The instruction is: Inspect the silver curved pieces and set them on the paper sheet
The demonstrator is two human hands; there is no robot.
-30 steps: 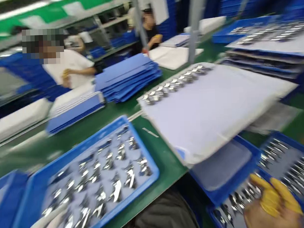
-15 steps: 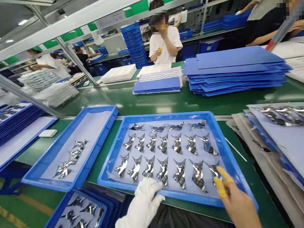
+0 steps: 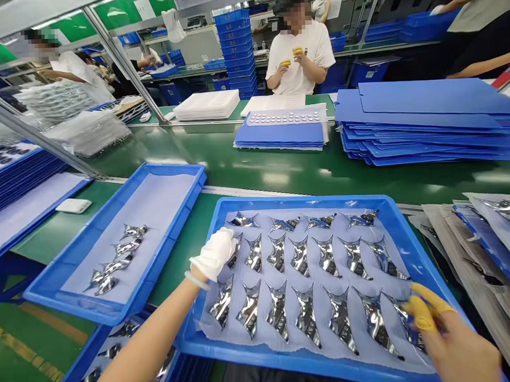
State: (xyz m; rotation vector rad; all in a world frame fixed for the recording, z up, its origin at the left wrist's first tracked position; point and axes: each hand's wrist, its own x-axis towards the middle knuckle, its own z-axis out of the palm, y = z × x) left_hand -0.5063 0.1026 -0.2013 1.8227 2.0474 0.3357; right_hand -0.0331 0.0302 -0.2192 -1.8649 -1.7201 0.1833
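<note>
A blue tray [image 3: 209, 321] in front of me holds rows of shiny chrome curved parts [image 3: 303, 267] on pale paper. My left hand [image 3: 215, 252], in a white glove, reaches over the tray's left side with its fingers curled down on a chrome part in the middle row; what it grips is hidden. My right hand [image 3: 444, 335], with yellow finger cots, hovers at the tray's front right corner. Its fingers are pinched close to the rightmost part [image 3: 410, 327] of the front row.
A second blue tray [image 3: 162, 177] with a few chrome parts [image 3: 115, 265] lies to the left, another tray [image 3: 118, 352] below it. Stacked blue sheets [image 3: 428, 123] rest on the green conveyor [image 3: 279, 173]. Paper-covered stacks stand at right [image 3: 483, 244]. A person in white works opposite [image 3: 300, 50].
The view has swung from the right-hand stacks to the tray in front. My left hand moved from the tray's front edge up to the middle row. My right hand stays at the front right corner.
</note>
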